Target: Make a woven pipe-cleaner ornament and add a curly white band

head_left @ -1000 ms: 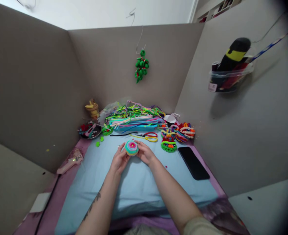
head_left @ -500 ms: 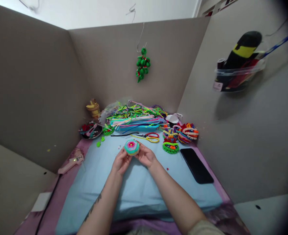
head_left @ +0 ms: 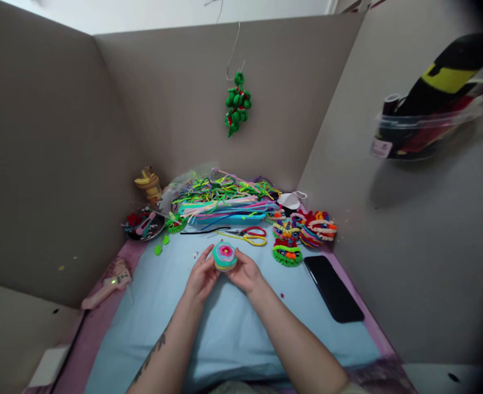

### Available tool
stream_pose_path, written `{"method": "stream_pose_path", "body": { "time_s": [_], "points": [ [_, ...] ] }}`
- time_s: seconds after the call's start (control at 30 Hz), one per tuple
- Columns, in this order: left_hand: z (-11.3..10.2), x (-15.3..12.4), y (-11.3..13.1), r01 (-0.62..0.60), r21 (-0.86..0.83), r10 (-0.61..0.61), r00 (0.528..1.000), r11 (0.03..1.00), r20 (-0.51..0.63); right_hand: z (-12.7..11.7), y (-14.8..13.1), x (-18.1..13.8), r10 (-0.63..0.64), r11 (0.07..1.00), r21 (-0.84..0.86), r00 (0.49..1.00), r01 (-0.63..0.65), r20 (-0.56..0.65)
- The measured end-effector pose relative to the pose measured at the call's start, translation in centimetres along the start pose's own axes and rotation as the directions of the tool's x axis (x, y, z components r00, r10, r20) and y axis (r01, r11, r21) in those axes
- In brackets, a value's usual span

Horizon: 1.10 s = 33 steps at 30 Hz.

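Observation:
Both hands hold a small round coil of pipe cleaners (head_left: 224, 256), teal on the outside with a pink and yellow centre, above the light blue mat (head_left: 225, 323). My left hand (head_left: 202, 278) grips its left side with closed fingers. My right hand (head_left: 244, 272) pinches its right side. Just beyond the coil lie red and yellow scissors (head_left: 247, 235).
A pile of loose coloured pipe cleaners (head_left: 225, 198) sits at the back. Finished coiled pieces (head_left: 303, 232) lie at the right, next to a black phone (head_left: 334, 288). A pink glue gun (head_left: 105, 283) rests at the left. Grey partition walls enclose the desk; a green ornament (head_left: 236, 104) hangs on the back one.
The camera tilted down slightly, so the scene shifted in the frame. Both hands keep hold of the coil in about the same place on the mat.

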<state>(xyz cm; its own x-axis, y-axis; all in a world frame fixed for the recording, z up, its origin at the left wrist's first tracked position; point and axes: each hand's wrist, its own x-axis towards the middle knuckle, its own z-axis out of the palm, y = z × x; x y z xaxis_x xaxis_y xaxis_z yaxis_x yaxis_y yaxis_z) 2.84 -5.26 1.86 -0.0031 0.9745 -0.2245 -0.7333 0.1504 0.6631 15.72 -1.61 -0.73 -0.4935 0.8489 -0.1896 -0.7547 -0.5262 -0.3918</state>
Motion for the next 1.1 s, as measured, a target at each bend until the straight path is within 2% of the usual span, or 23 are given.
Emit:
{"method": "stream_pose_path", "body": {
  "time_s": [0.37, 0.73, 0.87, 0.97, 1.1],
  "points": [
    [-0.3, -0.1, -0.2, 0.047, 0.023, -0.048, 0.998, 0.999, 0.042, 0.7, 0.3, -0.9, 0.003, 0.999, -0.033, 0.999, -0.004, -0.04],
    [-0.2, 0.3, -0.8, 0.023, -0.018, -0.021, 0.993, 1.0, 0.118, 1.8, 0.5, -1.4, -0.006, 1.0, 0.028, 0.999, 0.007, -0.046],
    [-0.1, -0.2, -0.5, 0.032, -0.02, -0.028, 0.988, 0.999, 0.152, 2.1, -0.1, -1.6, -0.049, 0.997, -0.065, 0.997, 0.045, -0.064],
    [-0.1, -0.5, 0.1, 0.096, -0.031, -0.092, 0.989, 0.995, 0.117, 2.1, -0.8, -1.9, -0.026, 0.986, -0.167, 0.997, 0.013, -0.078],
    [-0.1, -0.1, 0.6, 0.225, 0.054, -0.221, 0.973, 0.973, -0.067, 2.1, -1.4, -2.7, 0.096, 0.929, -0.356, 0.995, -0.102, -0.035]
  ]
}}
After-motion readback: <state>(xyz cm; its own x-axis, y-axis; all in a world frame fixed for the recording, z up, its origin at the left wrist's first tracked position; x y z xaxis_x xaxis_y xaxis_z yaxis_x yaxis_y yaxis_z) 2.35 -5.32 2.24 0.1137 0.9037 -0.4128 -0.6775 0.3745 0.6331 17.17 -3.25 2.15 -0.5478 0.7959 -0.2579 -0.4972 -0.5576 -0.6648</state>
